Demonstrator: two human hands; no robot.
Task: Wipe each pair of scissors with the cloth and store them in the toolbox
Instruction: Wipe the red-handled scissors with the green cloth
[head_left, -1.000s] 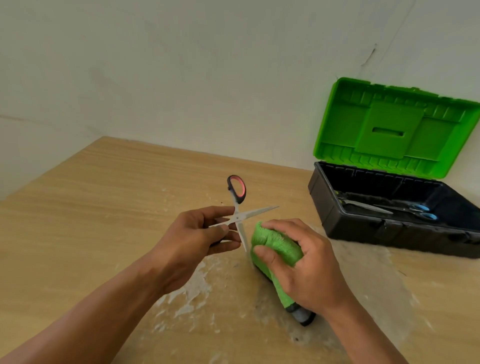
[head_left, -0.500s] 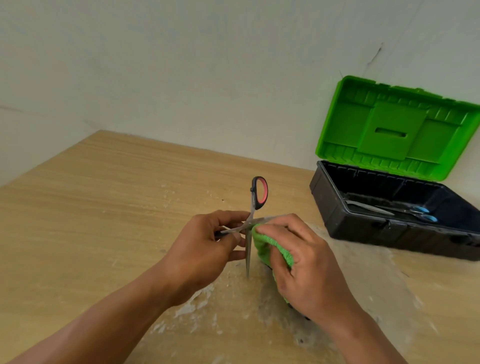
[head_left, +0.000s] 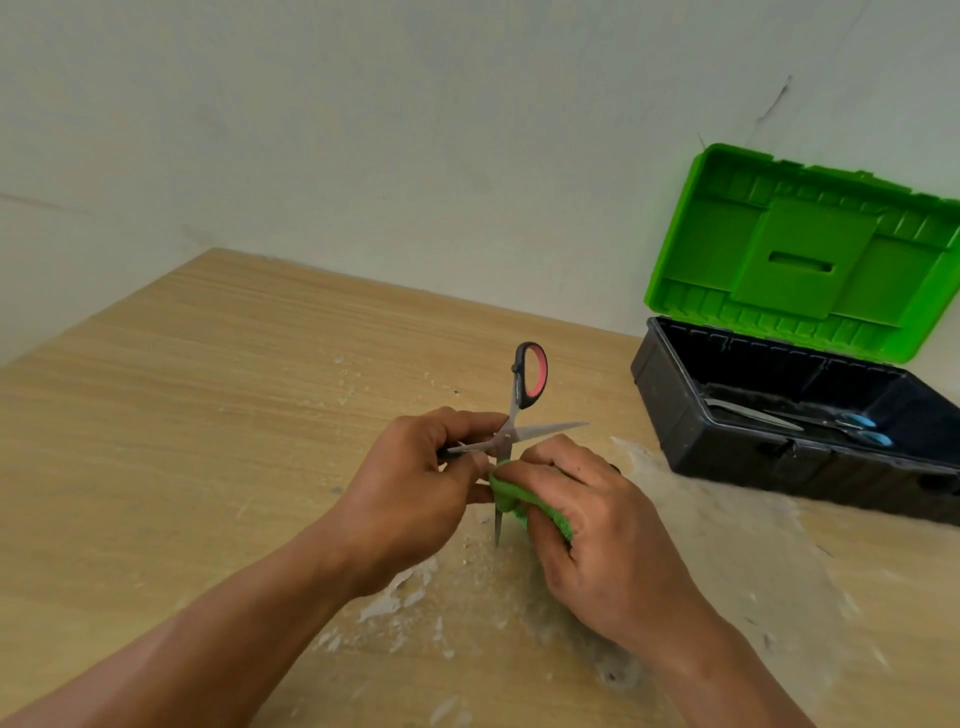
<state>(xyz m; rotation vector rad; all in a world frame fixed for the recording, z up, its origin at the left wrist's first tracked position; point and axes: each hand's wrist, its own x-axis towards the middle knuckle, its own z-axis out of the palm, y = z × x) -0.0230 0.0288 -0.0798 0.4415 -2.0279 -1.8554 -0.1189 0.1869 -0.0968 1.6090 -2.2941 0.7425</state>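
The left hand (head_left: 415, 483) has its fingers curled round one handle of the scissors (head_left: 506, 434) and holds them above the table (head_left: 182, 415) with the blades spread wide. The spread presents each blade singly for wiping.

The free red-and-black handle stands up above the left hand's fingers. One blade runs out over the right hand (head_left: 597, 525). The other points down between the two hands (tip contact with the table cannot be confirmed).

The right hand is closed round the green cloth (head_left: 519, 501) and pinches it against the downward blade just below the pivot, probably so that a stroke toward the tip clears that blade.

The toolbox (head_left: 810, 475) stands beyond and to the right of the right hand, lid (head_left: 800, 260) raised to receive tools. One blue-handled pair (head_left: 852, 423) lies inside.
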